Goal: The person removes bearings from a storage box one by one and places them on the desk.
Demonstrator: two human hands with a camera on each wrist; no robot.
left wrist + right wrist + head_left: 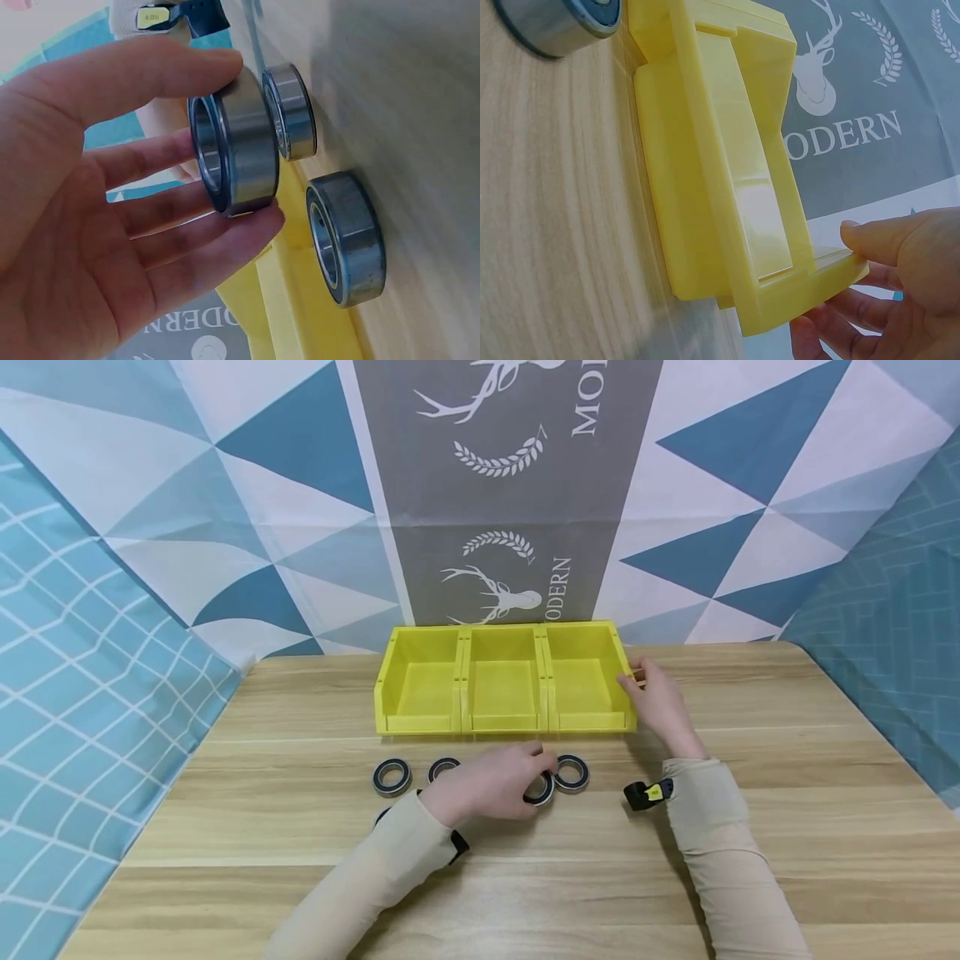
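Note:
My left hand (pixel 491 781) pinches a ball bearing (pixel 255 142), a steel ring with a dark seal, between thumb and fingertips. The bearing is tilted on edge in the left wrist view. Close beside it is another bearing (pixel 572 789), with a further one (pixel 349 240) nearby in the left wrist view. My right hand (pixel 660 702) holds the right side wall of the right yellow bin (pixel 581 685), its thumb at the rim and its fingers around the outside. Inside, the three joined bins show only bare yellow floors.
More bearings lie left of my left hand: one (pixel 392 791) in full view, another (pixel 441 762) partly behind the hand, and one (pixel 380 816) mostly covered by the sleeve. A patterned cloth (pixel 510 493) hangs behind the wooden table (pixel 300 810).

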